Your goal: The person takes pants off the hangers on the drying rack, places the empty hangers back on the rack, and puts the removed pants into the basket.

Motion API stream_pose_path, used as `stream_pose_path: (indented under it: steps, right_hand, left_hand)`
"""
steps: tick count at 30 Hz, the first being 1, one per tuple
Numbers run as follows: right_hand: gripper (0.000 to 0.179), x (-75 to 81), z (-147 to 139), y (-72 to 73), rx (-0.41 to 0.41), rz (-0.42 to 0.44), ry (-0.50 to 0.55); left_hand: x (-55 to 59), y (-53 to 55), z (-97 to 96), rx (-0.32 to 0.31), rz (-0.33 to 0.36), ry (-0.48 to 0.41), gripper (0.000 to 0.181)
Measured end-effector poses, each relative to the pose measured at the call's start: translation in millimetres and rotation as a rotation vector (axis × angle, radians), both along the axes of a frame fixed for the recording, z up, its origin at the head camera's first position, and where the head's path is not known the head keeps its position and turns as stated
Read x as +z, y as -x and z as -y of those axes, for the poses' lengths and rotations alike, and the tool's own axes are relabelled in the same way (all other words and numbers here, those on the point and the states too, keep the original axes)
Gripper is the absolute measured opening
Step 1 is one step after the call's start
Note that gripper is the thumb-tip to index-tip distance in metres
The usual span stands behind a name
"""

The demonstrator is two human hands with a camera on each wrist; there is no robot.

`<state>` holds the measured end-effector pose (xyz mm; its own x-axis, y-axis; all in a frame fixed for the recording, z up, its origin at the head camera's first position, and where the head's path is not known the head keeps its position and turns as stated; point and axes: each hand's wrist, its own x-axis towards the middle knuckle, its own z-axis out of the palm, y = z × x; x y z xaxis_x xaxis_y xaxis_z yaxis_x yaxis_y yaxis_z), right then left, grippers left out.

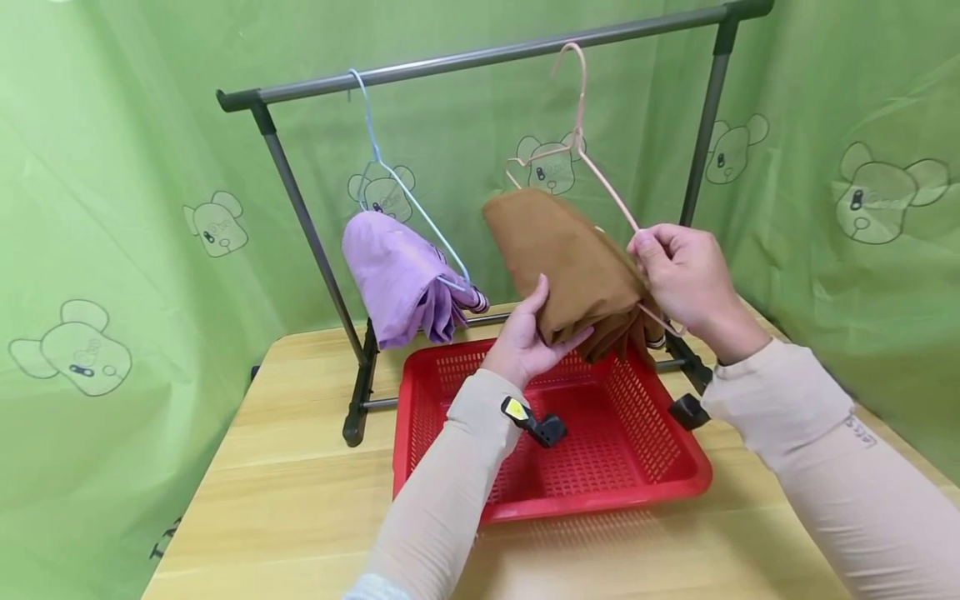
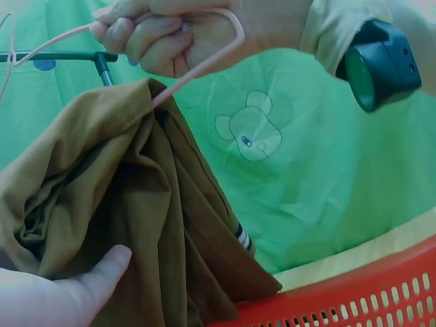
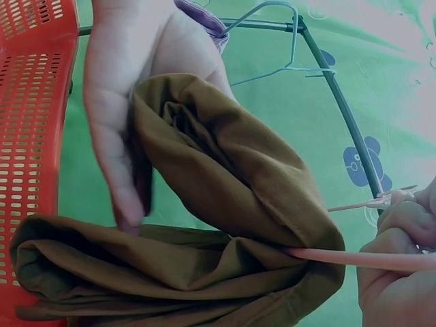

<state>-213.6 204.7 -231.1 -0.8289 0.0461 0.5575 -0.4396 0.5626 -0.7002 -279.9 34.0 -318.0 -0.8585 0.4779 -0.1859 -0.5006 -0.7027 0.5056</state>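
Observation:
A brown garment [image 1: 566, 258] with a striped trim drapes in folds over the lower bar of a pink hanger [image 1: 611, 190]. My right hand [image 1: 690, 275] grips the hanger at its right corner, fingers curled round the thin bar. The hanger's hook overlaps the rack's rail in the head view. Against the garment's lower left side rests my left hand [image 1: 525, 342], thumb and fingers extended. In the right wrist view, straight left fingers [image 3: 112, 136] lie along the brown folds [image 3: 225, 157].
A purple garment [image 1: 405, 275] hangs from a blue hanger [image 1: 412, 200] at the left of the dark metal rack [image 1: 465, 58]. Below my hands, a red perforated basket [image 1: 585, 504] stands on the wooden table [image 1: 300, 500]. A green curtain [image 1: 150, 150] surrounds the table.

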Motion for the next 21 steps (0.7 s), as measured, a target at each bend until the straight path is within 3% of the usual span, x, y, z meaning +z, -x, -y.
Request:
stream_pose_path:
  steps: [7, 16, 21]
  right_hand:
    - [0.03, -0.3, -0.5, -0.7, -0.006, -0.014, -0.009]
    - [0.03, 1.2, -1.2, -2.4, -0.006, -0.03, -0.009]
    - [0.029, 0.4, -0.8, -4.4, -0.002, -0.025, -0.024]
  left_hand:
    - [8.6, -3.6, 2.4, -0.016, 0.003, -0.115, 0.026]
    - [16.8, -6.5, 7.3, -0.003, -0.05, -0.229, 0.052]
    - [15.9, -4.0, 8.3, 0.007, -0.054, -0.256, 0.046]
